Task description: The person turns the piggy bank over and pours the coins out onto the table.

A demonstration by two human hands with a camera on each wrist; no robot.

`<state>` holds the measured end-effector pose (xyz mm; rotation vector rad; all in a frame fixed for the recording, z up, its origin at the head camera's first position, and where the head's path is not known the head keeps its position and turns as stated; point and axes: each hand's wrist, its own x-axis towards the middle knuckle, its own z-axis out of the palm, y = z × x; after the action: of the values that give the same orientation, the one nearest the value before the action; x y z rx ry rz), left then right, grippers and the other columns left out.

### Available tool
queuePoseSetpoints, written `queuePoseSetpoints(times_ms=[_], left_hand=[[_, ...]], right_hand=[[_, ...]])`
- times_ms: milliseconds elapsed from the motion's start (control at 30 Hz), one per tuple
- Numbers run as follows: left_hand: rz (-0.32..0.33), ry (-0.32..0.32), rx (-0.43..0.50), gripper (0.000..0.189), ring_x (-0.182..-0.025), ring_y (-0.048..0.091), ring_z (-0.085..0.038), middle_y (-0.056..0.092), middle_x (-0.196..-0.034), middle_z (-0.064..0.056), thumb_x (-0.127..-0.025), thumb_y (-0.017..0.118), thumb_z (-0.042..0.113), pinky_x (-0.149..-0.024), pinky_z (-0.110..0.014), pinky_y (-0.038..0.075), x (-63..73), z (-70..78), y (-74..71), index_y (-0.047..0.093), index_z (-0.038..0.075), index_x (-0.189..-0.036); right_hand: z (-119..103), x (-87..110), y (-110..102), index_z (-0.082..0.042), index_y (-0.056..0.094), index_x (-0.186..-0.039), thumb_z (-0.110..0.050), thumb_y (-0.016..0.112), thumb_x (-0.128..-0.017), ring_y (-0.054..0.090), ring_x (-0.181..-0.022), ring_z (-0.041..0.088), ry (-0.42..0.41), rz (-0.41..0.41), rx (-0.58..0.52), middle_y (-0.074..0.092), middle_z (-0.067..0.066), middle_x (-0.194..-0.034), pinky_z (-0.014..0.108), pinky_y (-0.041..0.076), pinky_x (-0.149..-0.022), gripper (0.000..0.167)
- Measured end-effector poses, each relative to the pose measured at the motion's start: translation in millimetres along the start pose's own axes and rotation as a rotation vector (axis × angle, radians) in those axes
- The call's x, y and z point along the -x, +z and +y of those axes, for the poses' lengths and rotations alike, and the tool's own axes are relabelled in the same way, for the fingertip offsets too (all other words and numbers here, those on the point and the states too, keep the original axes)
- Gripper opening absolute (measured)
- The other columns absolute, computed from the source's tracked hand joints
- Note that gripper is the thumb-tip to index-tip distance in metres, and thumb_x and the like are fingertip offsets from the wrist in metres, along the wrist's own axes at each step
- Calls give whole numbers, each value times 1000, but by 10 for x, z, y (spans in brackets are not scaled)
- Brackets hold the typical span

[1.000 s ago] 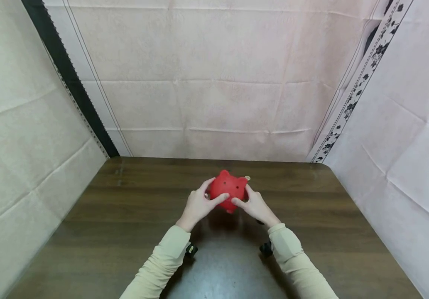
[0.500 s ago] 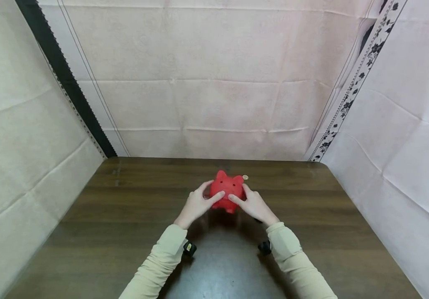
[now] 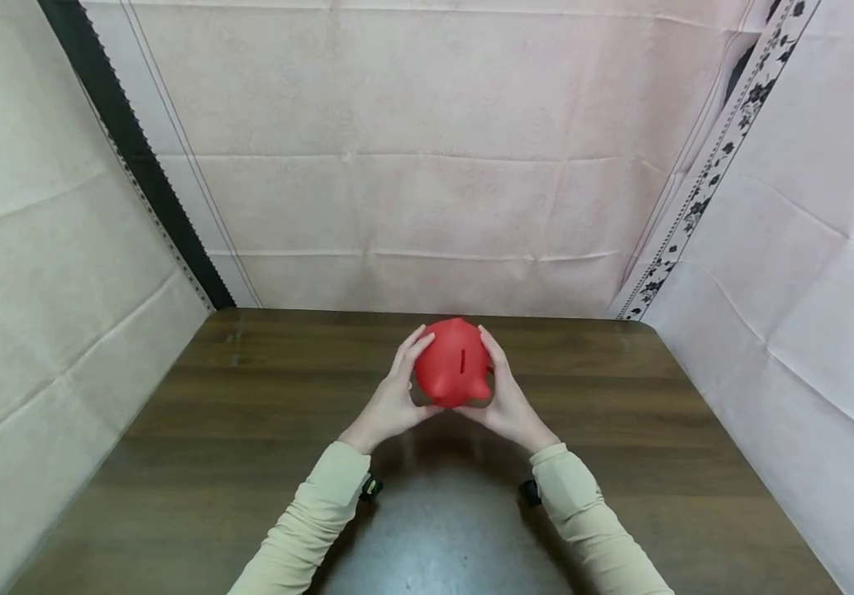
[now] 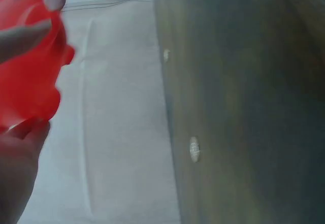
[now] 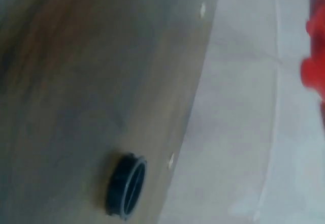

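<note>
A red piggy bank (image 3: 450, 372) is held up between both hands over the wooden table, its coin slot (image 3: 463, 361) turned toward the head view. My left hand (image 3: 389, 406) grips its left side, fingers along the flank and thumb underneath. On the other side my right hand (image 3: 507, 406) holds it the same way, the two thumbs nearly meeting below. The left wrist view has the piggy bank (image 4: 25, 82) raised above the table, with feet sticking out. Only a red edge (image 5: 315, 74) of it enters the right wrist view.
Two coins lie on the table, a nearer coin (image 4: 194, 149) and a farther coin (image 4: 166, 55). A black ring-shaped plug (image 5: 126, 186) rests on the table in the right wrist view. White cloth (image 3: 427, 165) hangs behind and at both sides of the table (image 3: 248, 463).
Both hands have lifted the piggy bank and tipped it, so its face no longer shows and the slot on its back does. The hands' fingers now reach higher along its sides.
</note>
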<state>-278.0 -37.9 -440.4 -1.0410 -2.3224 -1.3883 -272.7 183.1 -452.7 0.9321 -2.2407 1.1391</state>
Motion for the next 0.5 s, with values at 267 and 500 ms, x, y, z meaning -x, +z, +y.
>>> queuePoseSetpoints(times_ms=[267, 500], left_hand=[[72, 74, -22, 103, -139, 36, -33, 16, -161, -5, -71, 79, -8, -95, -46, 53, 37, -132, 136, 18, 21, -148], [8, -53, 68, 102, -134, 45, -34, 23, -159, -5, -75, 78, -4, -99, -46, 51, 73, -102, 89, 19, 27, -152]], right_hand=[[40, 47, 44, -2, 20, -146, 11, 81, -64, 23, -146, 31, -182, 34, 163, 19, 20, -157, 46, 55, -92, 103], [42, 68, -20, -10, 17, -151, 2, 85, -67, 32, -141, 29, -26, -55, 49, 23, 13, -158, 46, 54, -95, 109]])
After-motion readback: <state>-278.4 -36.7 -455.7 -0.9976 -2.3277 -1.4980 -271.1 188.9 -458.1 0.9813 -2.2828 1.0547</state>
